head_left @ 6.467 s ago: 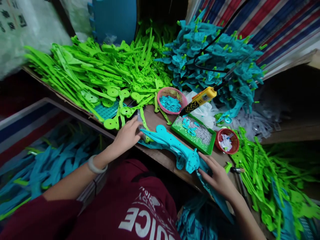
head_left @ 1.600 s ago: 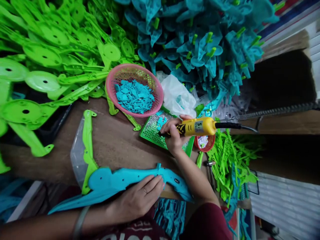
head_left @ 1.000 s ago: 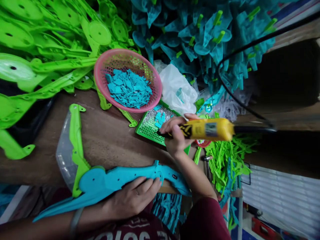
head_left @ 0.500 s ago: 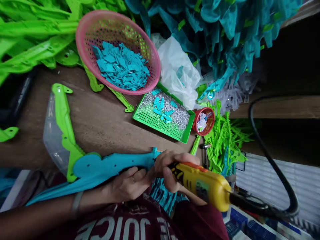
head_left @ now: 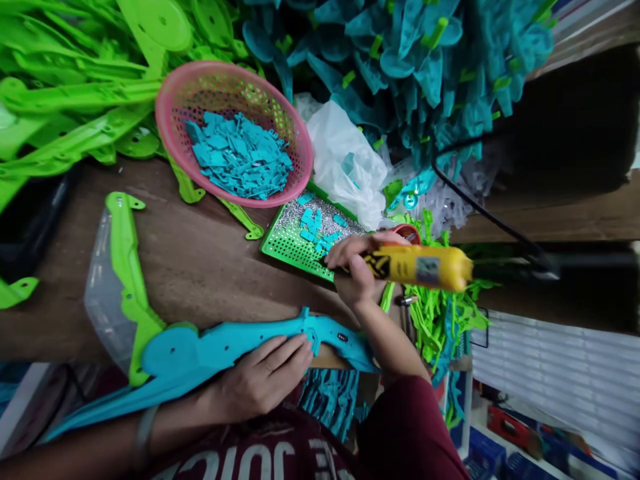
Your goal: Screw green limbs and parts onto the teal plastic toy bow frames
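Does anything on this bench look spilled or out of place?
Possibly the small blue plastic pieces scattered over silvery hardware in the green tray; the pink basket holds a heap of similar pieces. Nothing looks plainly spilled or damaged.

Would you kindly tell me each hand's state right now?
Left hand: fingers flat against the blue plastic part; whether gripping cannot be told.
Right hand: closed around the yellow tool.

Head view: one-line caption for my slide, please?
Left hand on the blue part, right hand holding the yellow tool at the green tray.
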Available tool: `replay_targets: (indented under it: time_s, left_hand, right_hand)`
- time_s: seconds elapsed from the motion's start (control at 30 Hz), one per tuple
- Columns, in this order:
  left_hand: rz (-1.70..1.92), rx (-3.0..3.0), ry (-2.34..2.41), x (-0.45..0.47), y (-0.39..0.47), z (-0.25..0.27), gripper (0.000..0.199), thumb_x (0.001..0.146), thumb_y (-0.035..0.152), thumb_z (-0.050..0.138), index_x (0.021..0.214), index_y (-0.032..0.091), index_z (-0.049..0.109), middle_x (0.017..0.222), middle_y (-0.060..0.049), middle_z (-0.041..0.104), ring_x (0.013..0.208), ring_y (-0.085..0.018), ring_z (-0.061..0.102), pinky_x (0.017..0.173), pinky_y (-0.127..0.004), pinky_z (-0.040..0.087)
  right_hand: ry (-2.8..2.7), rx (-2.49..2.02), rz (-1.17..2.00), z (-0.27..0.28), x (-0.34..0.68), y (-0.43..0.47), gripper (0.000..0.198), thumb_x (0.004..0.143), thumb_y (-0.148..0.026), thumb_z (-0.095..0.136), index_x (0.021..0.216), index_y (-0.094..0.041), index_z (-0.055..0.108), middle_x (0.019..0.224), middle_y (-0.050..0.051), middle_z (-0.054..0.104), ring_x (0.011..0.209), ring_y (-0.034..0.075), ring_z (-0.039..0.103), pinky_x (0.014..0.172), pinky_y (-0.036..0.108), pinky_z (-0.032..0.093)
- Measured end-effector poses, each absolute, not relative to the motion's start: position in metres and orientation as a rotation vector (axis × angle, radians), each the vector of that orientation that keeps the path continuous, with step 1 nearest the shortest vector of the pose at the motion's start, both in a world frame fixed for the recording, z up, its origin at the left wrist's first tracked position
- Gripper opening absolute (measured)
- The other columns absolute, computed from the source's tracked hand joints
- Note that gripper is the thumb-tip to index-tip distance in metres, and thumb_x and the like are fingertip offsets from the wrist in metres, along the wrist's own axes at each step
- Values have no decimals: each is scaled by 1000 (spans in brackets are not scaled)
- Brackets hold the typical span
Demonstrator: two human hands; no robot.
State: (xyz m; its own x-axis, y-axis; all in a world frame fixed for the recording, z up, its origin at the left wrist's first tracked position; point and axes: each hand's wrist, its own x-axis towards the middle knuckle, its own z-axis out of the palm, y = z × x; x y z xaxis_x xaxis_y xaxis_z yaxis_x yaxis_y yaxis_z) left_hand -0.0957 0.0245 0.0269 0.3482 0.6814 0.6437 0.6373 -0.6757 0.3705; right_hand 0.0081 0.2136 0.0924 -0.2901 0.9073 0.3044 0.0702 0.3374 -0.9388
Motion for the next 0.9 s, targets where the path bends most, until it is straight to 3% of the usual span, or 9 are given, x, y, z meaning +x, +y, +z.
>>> replay_targets:
  time_s: [0.1, 0.2, 0.47, 0.63, 0.9]
  left_hand:
    - [1247, 2528, 1248, -95, 24, 27, 34, 98, 17, 46, 123, 12, 68, 139, -10, 60, 127, -25, 56, 111, -40, 40]
    - [1240, 2522, 1257, -94, 24, 26, 33, 98, 18, 46, 123, 14, 68, 140, -8, 60, 129, -25, 54, 113, -39, 40]
    - [1197, 2532, 1261, -96, 22, 26, 33, 99, 19, 46, 124, 15, 67, 140, -10, 61, 135, -25, 50, 116, -40, 35]
    - [1197, 2495, 1294, -96, 23, 26, 35, 100, 15, 40, 123, 14, 66, 138, -12, 62, 133, -24, 52, 117, -41, 32]
    - [1127, 2497, 1294, -94, 18, 21, 34, 98, 18, 52, 130, 13, 62, 143, -12, 58, 135, -27, 51, 110, -39, 41]
  right_hand:
    - [-1507, -855, 918, 81, -5, 232, 34, 84, -45, 60, 104, -30, 37, 53, -12, 38, 37, 12, 44, 38, 26, 41]
    - [-1547, -806, 959, 76, -4, 231, 31, 86, -40, 59, 105, -31, 37, 55, -12, 40, 37, 11, 41, 38, 25, 41]
    - [-1609, -915, 929, 73, 0, 225, 31, 88, -46, 53, 105, -32, 32, 56, -12, 36, 40, 11, 43, 41, 25, 42]
    - [-1546, -837, 969, 69, -1, 225, 32, 87, -40, 56, 105, -30, 32, 57, -12, 40, 41, 10, 43, 43, 25, 42]
    - [-1526, -863, 995, 65, 0, 223, 35, 87, -42, 57, 108, -28, 33, 61, -10, 43, 45, 10, 48, 45, 26, 42]
